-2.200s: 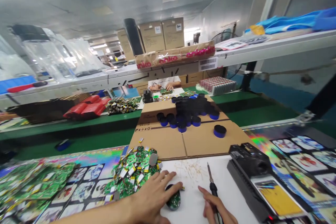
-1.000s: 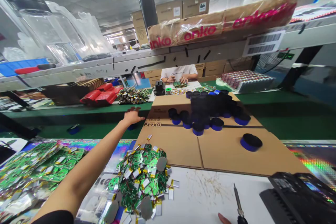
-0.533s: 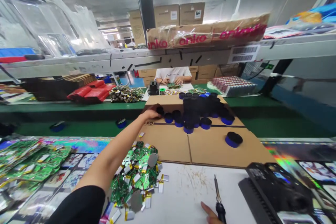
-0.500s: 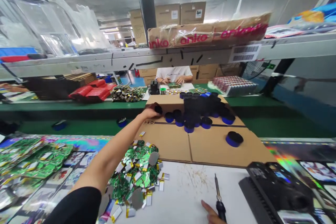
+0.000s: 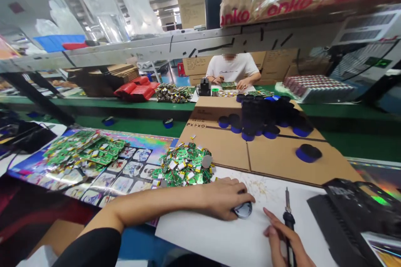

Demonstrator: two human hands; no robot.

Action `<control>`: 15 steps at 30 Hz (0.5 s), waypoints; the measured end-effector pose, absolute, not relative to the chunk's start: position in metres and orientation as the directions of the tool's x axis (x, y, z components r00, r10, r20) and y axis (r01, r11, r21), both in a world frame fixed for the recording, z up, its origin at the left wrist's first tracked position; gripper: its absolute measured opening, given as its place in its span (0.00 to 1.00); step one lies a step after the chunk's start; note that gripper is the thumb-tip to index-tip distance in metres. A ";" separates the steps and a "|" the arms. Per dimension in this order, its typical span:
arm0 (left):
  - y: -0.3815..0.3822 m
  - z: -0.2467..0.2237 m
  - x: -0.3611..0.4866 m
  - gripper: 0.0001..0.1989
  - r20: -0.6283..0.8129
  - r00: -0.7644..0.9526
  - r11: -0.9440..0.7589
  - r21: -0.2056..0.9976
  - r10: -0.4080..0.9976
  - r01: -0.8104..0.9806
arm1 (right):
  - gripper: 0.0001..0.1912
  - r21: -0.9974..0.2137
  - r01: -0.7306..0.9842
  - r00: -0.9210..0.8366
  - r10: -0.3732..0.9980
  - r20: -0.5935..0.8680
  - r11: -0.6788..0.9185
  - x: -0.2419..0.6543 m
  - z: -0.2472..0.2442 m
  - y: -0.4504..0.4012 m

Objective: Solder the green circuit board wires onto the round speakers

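My left hand (image 5: 224, 198) is closed around a small round case (image 5: 243, 210) on the white work surface (image 5: 194, 227). The case's shiny grey, hollow-looking side faces up; the fingers hide part of it. To its right, my right hand (image 5: 282, 235) holds a soldering iron (image 5: 288, 217) by its dark handle, tip pointing away from me and index finger stretched out. Just beyond my left wrist lies a heap of green circuit boards with small batteries (image 5: 184, 164). Black-and-blue round cases (image 5: 260, 114) stand clustered on the cardboard (image 5: 222, 148), with one case (image 5: 308, 153) apart at the right.
A black device (image 5: 347, 212) stands at the right. More circuit boards (image 5: 84, 148) lie on a printed sheet at the left. Beyond runs a green conveyor belt (image 5: 140, 124) with a few round cases. A shelf (image 5: 175, 44) crosses overhead; a co-worker (image 5: 233, 69) sits opposite.
My left hand has come back from the cardboard's far left edge to the white surface, bringing a round case. More of my right hand and the soldering iron now shows. The view has shifted.
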State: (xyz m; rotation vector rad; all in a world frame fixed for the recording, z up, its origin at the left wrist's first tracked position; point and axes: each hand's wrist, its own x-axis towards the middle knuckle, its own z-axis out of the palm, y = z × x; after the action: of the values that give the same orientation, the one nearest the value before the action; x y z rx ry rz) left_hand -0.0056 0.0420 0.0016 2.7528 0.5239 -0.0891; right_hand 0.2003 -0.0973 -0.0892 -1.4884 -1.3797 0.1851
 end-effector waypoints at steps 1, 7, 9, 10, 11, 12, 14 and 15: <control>0.041 0.004 -0.006 0.36 -0.095 0.928 -0.872 0.318 0.360 0.371 | 0.14 -0.719 0.650 0.290 0.794 0.534 0.246 0.203 -0.090 -0.097; 0.077 0.041 -0.061 0.18 -0.008 0.652 -0.617 0.313 0.758 0.722 | 0.11 -0.669 0.686 0.232 0.786 0.573 0.285 0.209 -0.099 -0.096; 0.088 0.043 -0.081 0.15 -0.006 0.551 -0.525 0.295 0.835 0.798 | 0.10 -0.672 0.681 0.224 0.792 0.568 0.290 0.209 -0.100 -0.097; 0.092 0.042 -0.088 0.14 -0.007 0.526 -0.500 0.299 0.850 0.813 | 0.10 -0.674 0.679 0.222 0.792 0.568 0.293 0.208 -0.100 -0.098; 0.095 0.041 -0.093 0.12 -0.012 0.522 -0.492 0.312 0.853 0.813 | 0.10 -0.676 0.677 0.224 0.793 0.566 0.291 0.208 -0.100 -0.098; 0.097 0.040 -0.097 0.09 -0.014 0.525 -0.491 0.333 0.851 0.805 | 0.10 -0.680 0.675 0.229 0.794 0.563 0.287 0.208 -0.100 -0.098; 0.098 0.043 -0.101 0.06 0.005 0.540 -0.499 0.389 0.842 0.774 | 0.10 -0.695 0.665 0.246 0.798 0.551 0.274 0.207 -0.098 -0.098; 0.099 0.046 -0.102 0.05 0.025 0.546 -0.505 0.418 0.837 0.755 | 0.10 -0.704 0.659 0.256 0.800 0.543 0.267 0.206 -0.097 -0.098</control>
State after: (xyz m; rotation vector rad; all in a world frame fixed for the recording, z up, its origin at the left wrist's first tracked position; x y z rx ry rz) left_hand -0.1015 0.0986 0.0461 2.4278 1.3060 0.3170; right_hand 0.2063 -0.0976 -0.0968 -1.4449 -1.4557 0.1643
